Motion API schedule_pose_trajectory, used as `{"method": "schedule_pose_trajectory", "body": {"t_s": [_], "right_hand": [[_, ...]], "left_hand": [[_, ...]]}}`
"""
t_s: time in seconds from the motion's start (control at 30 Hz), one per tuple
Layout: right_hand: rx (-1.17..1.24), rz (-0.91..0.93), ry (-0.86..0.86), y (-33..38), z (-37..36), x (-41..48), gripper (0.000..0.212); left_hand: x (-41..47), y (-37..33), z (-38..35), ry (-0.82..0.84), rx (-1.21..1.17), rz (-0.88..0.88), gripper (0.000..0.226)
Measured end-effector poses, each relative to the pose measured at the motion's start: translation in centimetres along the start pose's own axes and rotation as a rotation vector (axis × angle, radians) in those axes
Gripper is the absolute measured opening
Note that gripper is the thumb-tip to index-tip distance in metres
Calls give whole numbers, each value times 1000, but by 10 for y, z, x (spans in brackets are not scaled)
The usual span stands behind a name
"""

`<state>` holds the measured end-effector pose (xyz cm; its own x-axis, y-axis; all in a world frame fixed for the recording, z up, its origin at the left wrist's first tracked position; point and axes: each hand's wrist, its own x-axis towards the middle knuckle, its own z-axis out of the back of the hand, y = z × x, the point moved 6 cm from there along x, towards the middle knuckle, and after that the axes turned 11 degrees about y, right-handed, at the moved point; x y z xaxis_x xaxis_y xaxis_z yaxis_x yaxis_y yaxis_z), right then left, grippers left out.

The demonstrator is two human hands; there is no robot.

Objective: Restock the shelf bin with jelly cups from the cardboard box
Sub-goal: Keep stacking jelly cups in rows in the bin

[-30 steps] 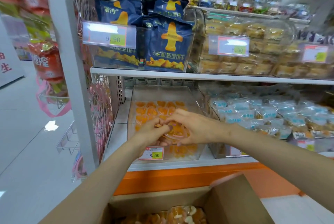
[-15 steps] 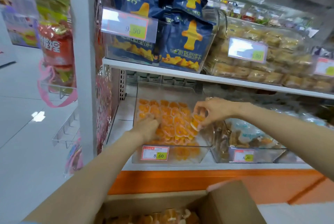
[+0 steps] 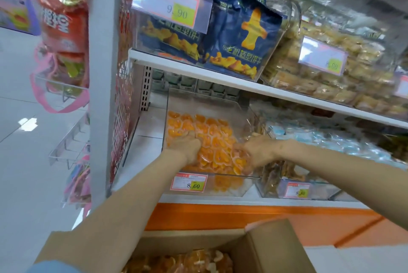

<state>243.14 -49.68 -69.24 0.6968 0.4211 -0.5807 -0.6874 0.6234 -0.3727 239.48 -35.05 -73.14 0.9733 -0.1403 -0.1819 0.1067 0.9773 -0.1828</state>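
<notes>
Spanning the view, the lower shelf carries the clear shelf bin at its left end. Below it the cardboard box stands open with loose jelly cups inside. In the bin, orange cups cover the floor and heap toward the front, but the back wall rises bare above them. I judge the restock well begun and not finished, with room above and stock left in the box. The left hand lies palm down on the pile, fingers bent into the cups. The right hand reaches in at the front right corner, fingers pointing down among them. Blur hides whether either hand pinches a cup or only presses the heap level.
</notes>
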Motion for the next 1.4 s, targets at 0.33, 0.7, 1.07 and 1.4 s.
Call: {"method": "schedule_pose_trajectory", "body": {"t_s": [0.33, 0.7, 1.07, 1.4], "right_hand": [[293, 53, 91, -13, 12, -8, 57], [73, 27, 15, -6, 3, -2, 50], [55, 56, 28, -6, -7, 16, 32], [-2, 15, -211, -3, -5, 15, 11]], "left_hand": [[6, -44, 7, -113, 28, -314, 56], [37, -51, -22, 142, 42, -381, 60], [48, -44, -28, 147, -55, -366, 69], [45, -45, -25, 162, -48, -362, 74]]}}
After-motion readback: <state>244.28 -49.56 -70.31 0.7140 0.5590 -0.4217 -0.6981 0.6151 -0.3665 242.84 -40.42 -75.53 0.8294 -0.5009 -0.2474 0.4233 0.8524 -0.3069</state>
